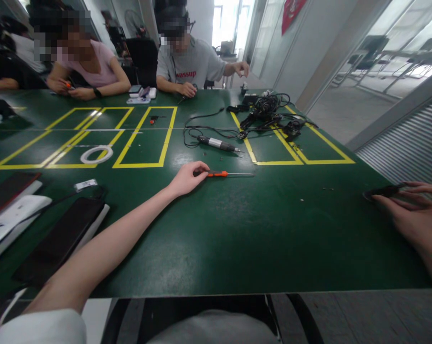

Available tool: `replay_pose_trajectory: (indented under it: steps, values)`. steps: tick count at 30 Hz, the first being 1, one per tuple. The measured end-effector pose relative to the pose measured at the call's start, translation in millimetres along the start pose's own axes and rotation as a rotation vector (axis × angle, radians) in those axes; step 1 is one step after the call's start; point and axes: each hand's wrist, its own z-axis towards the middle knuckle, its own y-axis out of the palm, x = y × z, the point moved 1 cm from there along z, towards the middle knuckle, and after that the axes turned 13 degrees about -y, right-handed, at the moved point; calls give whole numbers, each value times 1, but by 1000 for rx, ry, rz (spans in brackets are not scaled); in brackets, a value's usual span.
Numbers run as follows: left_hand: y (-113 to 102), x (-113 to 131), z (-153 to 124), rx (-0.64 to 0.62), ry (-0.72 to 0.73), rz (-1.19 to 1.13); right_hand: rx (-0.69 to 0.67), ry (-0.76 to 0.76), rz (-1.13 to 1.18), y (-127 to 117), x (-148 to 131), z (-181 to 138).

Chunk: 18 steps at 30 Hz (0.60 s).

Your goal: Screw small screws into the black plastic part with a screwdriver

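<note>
My left hand reaches out across the green table and closes its fingers on the handle of a small orange and black screwdriver, whose thin shaft lies flat and points right. My right hand rests at the table's right edge with fingers spread flat over a dark phone-like object, touching it. An electric screwdriver with a black cable lies a little beyond the small one.
A tangle of black cables and chargers sits far right. Dark flat devices and white ones lie at left, with a white ring inside yellow tape boxes. Two people sit across the table, hands on it.
</note>
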Motion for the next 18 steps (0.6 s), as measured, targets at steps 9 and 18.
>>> replay_pose_trajectory:
  steps: [9, 18]
  values:
    - [0, -1, 0, -1, -3, -19, 54, 249, -128, 5, -22, 5]
    - [-1, -1, 0, -6, -7, -18, 49, 410, -31, 9, -55, 2]
